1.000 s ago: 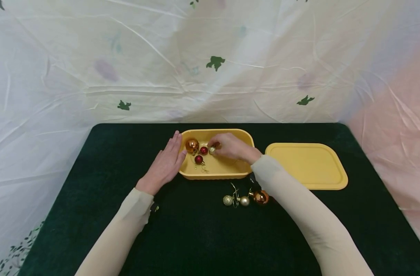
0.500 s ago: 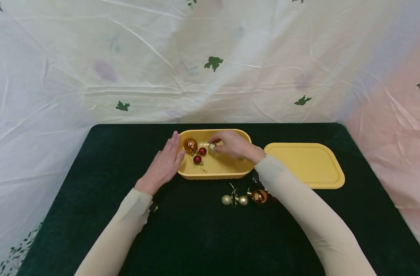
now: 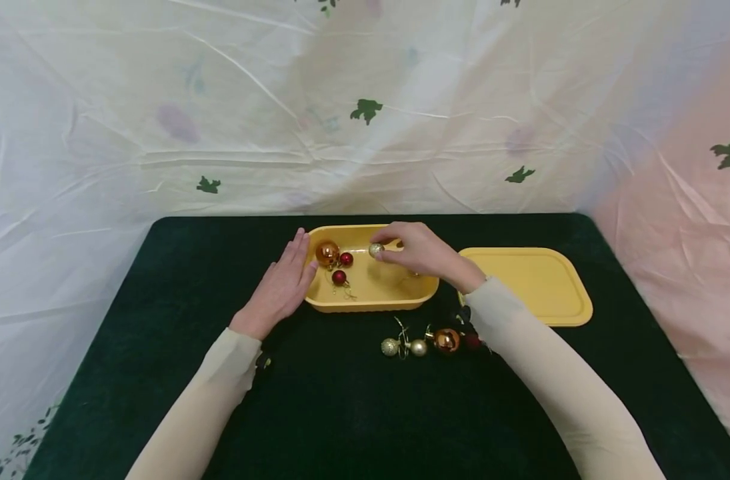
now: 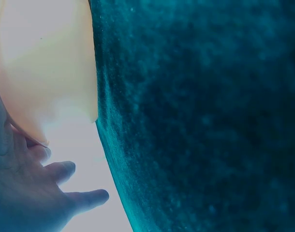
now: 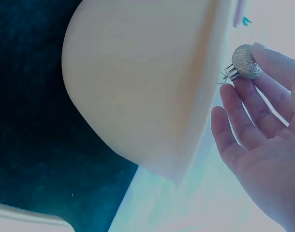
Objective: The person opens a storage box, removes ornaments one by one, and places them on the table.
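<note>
My right hand [image 3: 423,250] pinches a small glittery gold bauble [image 5: 246,62] between thumb and fingertips, over the right part of a yellow plastic box [image 3: 373,305]. In the right wrist view the bauble's metal cap and thin loop point toward the box wall. My left hand [image 3: 279,283] rests with straight fingers against the box's left end. Inside the box, on the left, lie a large shiny copper bauble [image 3: 327,253], a small red bauble [image 3: 346,259] and another red bauble [image 3: 339,277] with a gold string loop.
In front of the box a row of baubles lies on the dark green tabletop [image 3: 341,400]: a glittery gold one [image 3: 391,347], a smooth gold one [image 3: 419,347], a copper one [image 3: 447,341] and a dark red one [image 3: 473,341] near the right sleeve. A yellow lid [image 3: 529,283] lies right of the box.
My right hand has lifted the glittery gold bauble off the spot beside the red ones, up and slightly right. The left hand stays at the box's end.
</note>
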The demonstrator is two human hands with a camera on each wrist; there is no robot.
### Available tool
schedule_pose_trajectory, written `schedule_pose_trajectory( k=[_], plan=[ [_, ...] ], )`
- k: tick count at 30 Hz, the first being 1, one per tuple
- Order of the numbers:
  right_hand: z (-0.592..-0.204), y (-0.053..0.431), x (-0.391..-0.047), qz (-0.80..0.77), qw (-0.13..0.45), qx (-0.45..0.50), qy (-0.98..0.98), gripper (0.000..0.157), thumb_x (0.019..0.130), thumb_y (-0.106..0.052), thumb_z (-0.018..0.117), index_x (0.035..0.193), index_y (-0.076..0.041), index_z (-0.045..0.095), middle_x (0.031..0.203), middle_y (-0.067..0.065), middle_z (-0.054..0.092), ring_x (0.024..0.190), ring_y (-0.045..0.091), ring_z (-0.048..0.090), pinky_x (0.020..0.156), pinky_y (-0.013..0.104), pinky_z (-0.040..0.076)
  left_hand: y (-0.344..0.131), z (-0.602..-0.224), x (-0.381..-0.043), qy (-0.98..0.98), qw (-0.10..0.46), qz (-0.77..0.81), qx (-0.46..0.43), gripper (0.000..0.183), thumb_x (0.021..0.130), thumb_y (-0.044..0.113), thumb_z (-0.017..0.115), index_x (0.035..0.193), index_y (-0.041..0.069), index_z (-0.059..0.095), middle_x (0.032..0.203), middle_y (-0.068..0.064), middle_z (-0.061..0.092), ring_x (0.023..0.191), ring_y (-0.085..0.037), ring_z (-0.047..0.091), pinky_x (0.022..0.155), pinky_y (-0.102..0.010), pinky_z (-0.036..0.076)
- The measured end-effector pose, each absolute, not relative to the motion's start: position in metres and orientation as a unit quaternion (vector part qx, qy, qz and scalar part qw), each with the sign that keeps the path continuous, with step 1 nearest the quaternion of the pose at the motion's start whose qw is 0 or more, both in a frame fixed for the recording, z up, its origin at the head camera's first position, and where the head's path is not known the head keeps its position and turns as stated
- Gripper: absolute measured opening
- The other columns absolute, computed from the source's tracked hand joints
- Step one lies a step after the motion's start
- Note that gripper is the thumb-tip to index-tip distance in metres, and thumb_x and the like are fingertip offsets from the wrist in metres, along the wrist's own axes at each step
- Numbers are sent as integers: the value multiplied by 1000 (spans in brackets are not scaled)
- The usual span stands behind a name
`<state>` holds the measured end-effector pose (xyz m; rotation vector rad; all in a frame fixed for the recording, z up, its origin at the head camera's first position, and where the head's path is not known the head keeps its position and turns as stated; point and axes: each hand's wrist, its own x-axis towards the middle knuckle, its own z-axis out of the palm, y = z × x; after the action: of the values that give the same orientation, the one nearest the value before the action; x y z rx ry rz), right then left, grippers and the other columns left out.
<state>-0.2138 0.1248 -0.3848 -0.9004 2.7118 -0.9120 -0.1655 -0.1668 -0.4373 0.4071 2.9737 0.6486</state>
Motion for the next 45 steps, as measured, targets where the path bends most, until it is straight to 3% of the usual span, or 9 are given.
schedule_pose_trajectory(
  k=[6,24,36,42,45],
  plan=[
    [-379,138,-205,-327,50,-297,896,37,99,-28,72,131,-9,71,124,4,72,120,25,64,104,51,50,-168,-437,-165,967,41,213,134,69,113,41,29,167,11,-2,174,-5,-9,159,-36,7,121,-67,18],
    [-364,179,-179,-352,4,-297,888,38,101,-31,71,133,-11,70,129,3,69,118,26,61,104,53,50,-169,-438,-166,966,42,215,134,69,113,44,27,167,12,-3,174,-3,-11,159,-36,6,122,-66,17],
    [-364,207,-160,-369,-36,-259,892,34,98,-31,74,129,-17,72,125,-3,70,112,19,63,99,47,53,-166,-437,-166,966,41,218,137,69,113,43,27,167,11,-2,174,-5,-9,159,-36,6,121,-67,18],
    [-363,220,-151,-386,-50,-250,887,33,98,-27,74,129,-15,72,125,-1,69,115,20,63,103,53,52,-166,-437,-166,965,42,221,136,69,113,43,28,167,11,-2,173,-2,-12,159,-36,5,122,-66,17],
    [-361,226,-145,-387,-57,-236,889,33,99,-26,74,129,-15,72,125,-2,69,116,20,63,104,49,52,-165,-436,-165,965,43,222,133,70,113,43,28,167,12,-2,173,-1,-12,159,-35,5,122,-65,18]
  ],
)
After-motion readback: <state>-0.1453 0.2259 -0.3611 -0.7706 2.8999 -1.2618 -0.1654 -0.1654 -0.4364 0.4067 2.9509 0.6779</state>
